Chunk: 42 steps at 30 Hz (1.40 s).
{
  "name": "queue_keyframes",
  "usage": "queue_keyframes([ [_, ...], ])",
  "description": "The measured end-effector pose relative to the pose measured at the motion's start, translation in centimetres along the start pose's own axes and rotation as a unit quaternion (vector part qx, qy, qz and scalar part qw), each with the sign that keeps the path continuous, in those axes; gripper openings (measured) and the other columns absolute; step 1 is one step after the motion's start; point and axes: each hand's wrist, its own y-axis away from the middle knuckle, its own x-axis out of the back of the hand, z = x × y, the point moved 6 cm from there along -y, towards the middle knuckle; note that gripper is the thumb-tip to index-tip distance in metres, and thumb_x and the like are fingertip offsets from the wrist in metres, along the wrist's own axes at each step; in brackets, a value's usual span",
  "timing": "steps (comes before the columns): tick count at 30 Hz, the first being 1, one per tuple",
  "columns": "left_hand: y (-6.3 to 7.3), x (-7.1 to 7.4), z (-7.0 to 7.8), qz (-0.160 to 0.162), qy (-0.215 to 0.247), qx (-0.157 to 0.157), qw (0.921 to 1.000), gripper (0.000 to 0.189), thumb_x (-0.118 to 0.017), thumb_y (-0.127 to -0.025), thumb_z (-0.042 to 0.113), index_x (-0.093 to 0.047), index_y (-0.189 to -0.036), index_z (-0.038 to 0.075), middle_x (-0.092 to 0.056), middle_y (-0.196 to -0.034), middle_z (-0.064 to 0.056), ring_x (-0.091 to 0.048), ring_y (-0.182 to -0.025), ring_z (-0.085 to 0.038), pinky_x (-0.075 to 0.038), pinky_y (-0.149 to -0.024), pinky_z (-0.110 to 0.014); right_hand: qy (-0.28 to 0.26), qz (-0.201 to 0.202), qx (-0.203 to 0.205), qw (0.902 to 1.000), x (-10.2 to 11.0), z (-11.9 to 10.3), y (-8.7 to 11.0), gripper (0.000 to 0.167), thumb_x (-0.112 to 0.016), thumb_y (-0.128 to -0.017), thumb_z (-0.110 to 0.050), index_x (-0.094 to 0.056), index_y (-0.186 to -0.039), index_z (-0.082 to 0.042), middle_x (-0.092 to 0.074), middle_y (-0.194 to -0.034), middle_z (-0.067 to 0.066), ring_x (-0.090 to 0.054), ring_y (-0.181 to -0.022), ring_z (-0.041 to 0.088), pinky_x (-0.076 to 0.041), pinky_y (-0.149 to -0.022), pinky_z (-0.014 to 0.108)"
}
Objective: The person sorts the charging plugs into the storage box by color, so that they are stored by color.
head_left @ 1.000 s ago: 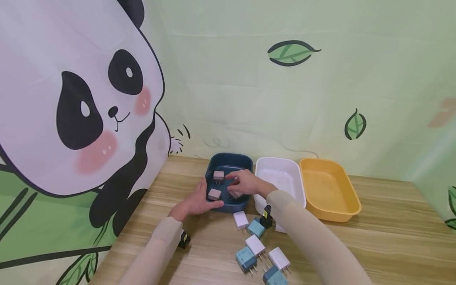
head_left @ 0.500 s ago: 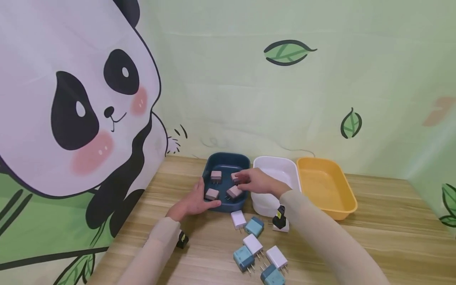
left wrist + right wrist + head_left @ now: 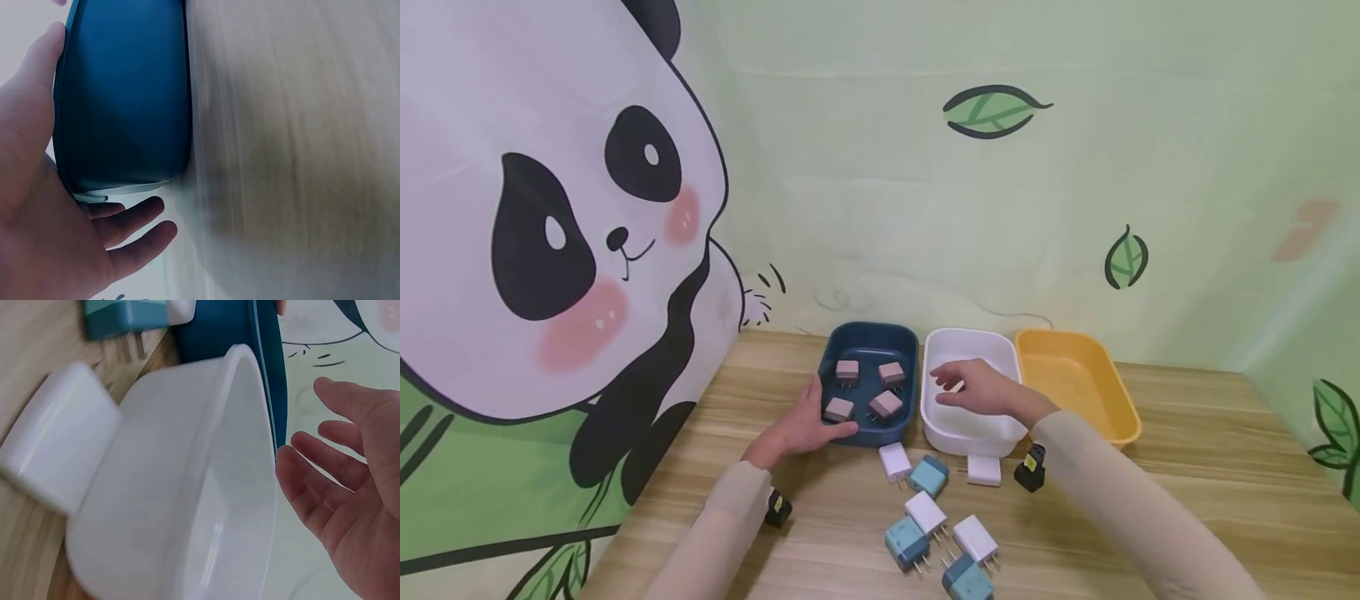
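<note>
My left hand (image 3: pixel 800 422) rests against the near left corner of a navy blue bin (image 3: pixel 887 435). Its thumb lies along the front rim; in the left wrist view the other fingers (image 3: pixel 145 245) stretch loosely past the bin's side. Several pink plug chargers (image 3: pixel 886 405), prongs showing, lie apart from one another inside that bin. Above the white bin (image 3: pixel 973 443) hovers my right hand (image 3: pixel 988 390), fingers loosely bent and holding nothing. The right wrist view shows the white bin's wall (image 3: pixel 150 469) with this hand (image 3: pixel 350 481) beyond its rim.
A yellow bin (image 3: pixel 1078 392) stands right of the white one. On the wooden table in front lie white chargers (image 3: pixel 975 538) and blue chargers (image 3: pixel 928 476). One white charger (image 3: pixel 983 470) lies close to the white bin's front. A panda-printed cloth (image 3: pixel 647 250) hangs behind.
My right hand has let go of a pink charger in the navy bin and moved right, over the white bin. The left hand keeps its place at the navy bin.
</note>
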Motion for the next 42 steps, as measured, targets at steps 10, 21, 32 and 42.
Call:
queue_keyframes([
  [10,0.5,1.3,1.6,0.045,-0.071,-0.045,0.9955,0.102,-0.066,-0.081,0.056,-0.016,-0.149,-0.001,-0.013,-0.153,-0.023,-0.021,-0.137,-0.038,-0.026,-0.107,-0.053,0.045,0.038,-0.015,0.9981,1.1,2.2,3.0,0.041,-0.065,-0.090,-0.021,-0.058,-0.123,0.003,-0.061,-0.116,0.017,-0.056,-0.105,0.031,-0.050,-0.085,0.042],
  [21,3.3,0.9,7.8,0.073,-0.122,-0.219,0.9654,0.045,-0.067,-0.088,0.031,-0.060,-0.125,0.006,-0.055,-0.129,-0.009,-0.049,-0.120,-0.025,-0.040,-0.100,-0.042,0.103,0.072,-0.118,0.9851,1.2,4.7,6.3,0.066,-0.064,-0.088,-0.043,-0.048,-0.137,-0.003,-0.037,-0.142,0.021,-0.033,-0.130,0.039,-0.030,-0.103,0.056],
  [32,6.5,-4.2,11.6,-0.082,-0.113,-0.315,0.9388,0.037,-0.066,-0.088,0.028,-0.064,-0.120,0.010,-0.061,-0.115,-0.001,-0.056,-0.103,-0.014,-0.046,-0.089,-0.028,0.137,0.081,-0.138,0.9775,0.3,7.4,8.5,0.093,-0.067,-0.082,-0.050,-0.028,-0.143,0.009,-0.019,-0.149,0.030,-0.019,-0.134,0.048,-0.019,-0.106,0.061],
  [42,8.1,-7.7,12.2,-0.207,-0.114,-0.375,0.8966,0.033,-0.074,-0.082,0.031,-0.068,-0.111,0.015,-0.058,-0.105,0.009,-0.056,-0.093,-0.005,-0.043,-0.081,-0.015,0.125,0.073,-0.147,0.9786,-0.2,8.4,9.1,0.097,-0.065,-0.084,-0.050,-0.022,-0.143,0.013,-0.014,-0.149,0.032,-0.018,-0.134,0.049,-0.020,-0.106,0.060],
])
